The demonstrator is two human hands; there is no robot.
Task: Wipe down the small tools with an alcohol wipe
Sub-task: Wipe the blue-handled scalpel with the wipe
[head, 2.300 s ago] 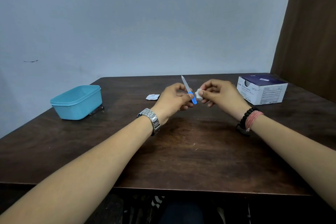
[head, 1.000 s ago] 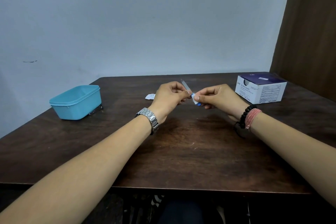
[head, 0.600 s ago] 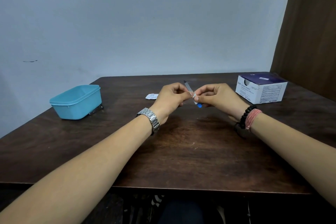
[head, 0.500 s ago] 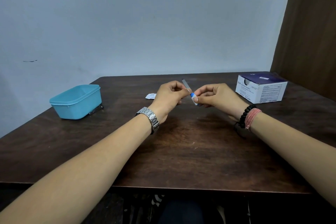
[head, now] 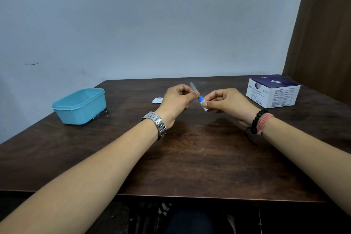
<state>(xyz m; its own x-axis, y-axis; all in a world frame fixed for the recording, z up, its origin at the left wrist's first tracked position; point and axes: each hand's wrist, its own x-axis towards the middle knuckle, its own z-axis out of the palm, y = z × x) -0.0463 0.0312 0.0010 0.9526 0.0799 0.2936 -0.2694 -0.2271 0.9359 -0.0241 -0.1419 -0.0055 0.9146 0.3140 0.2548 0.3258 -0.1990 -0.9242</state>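
Note:
A slim nail file (head: 194, 87) with a grey blade and a blue handle is held above the middle of the dark wooden table (head: 190, 157). My left hand (head: 176, 100) pinches the blade near its middle, the tip pointing up and away. A small white alcohol wipe (head: 205, 108) is folded round the blue handle end, pinched there by my right hand (head: 226, 100). Most of the wipe is hidden under my fingers.
A light blue plastic container (head: 80, 105) stands at the left, with a metal tool (head: 100, 115) lying against its right side. A torn wipe wrapper (head: 157, 100) lies behind my left hand. A blue and white box of swabs (head: 273, 92) sits at the far right.
The wipe in my right hand has slid along the file down to the blue handle end. The file has tilted a little lower than 2.3 s ago.

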